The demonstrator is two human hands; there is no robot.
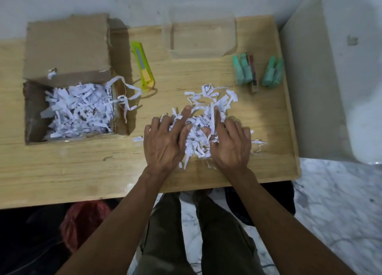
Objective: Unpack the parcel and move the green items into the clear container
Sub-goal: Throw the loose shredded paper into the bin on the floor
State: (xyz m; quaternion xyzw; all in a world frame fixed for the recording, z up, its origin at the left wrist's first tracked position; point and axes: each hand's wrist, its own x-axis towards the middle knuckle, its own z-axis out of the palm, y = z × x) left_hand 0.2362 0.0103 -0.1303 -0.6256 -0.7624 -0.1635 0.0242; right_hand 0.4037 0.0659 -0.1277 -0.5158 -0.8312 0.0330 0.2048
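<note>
A loose pile of shredded paper (203, 128) is gathered between the left hand (165, 142) and the right hand (231, 144); the fingers are spread and lightly bent into the strips, and no firm object can be seen to be held. The pile is best sifted slowly, so that any green piece hidden inside is felt. Both palms are turned down, forearms converging on the pile. Beyond the pile to the right, the green items (257, 72) are lying on the table (82, 167); beyond it, the clear container (203, 39) is standing. Left of the pile, the opened parcel (70, 78) is seen, with more shreds inside.
</note>
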